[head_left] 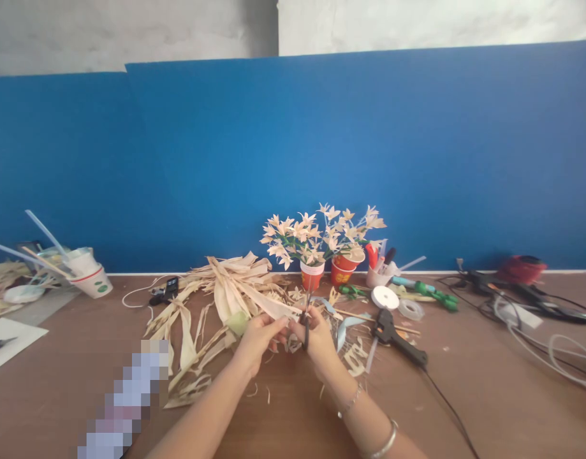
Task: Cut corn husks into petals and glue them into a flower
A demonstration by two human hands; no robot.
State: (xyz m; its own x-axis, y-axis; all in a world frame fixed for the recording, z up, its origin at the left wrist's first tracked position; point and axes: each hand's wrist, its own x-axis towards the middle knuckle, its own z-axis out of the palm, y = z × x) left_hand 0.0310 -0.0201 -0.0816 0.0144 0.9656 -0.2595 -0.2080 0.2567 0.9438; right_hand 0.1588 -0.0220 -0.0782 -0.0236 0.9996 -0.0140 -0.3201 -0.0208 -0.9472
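My left hand (pixel 258 338) pinches a pale strip of dried corn husk (pixel 273 307) near the middle of the table. In my right hand (pixel 317 335) is a pair of scissors (pixel 306 322), its dark handles round my fingers and its blades pointing away from me. The scissors are close beside the strip's right end; whether the blades touch it I cannot tell. Behind and left of my hands lies a heap of dried husks (pixel 226 280). Straight beyond them, pale husk flowers (pixel 302 233) stand in a red paper cup (pixel 312 276).
A second red cup (pixel 344 268) of flowers stands alongside. To the right lie a black glue gun (pixel 400 341) with a cord, a white spool (pixel 385 298), clear tape (pixel 411 310) and green tape bundles (pixel 436 295). Cables (pixel 555 350) run at far right; white cups (pixel 92 280) stand left.
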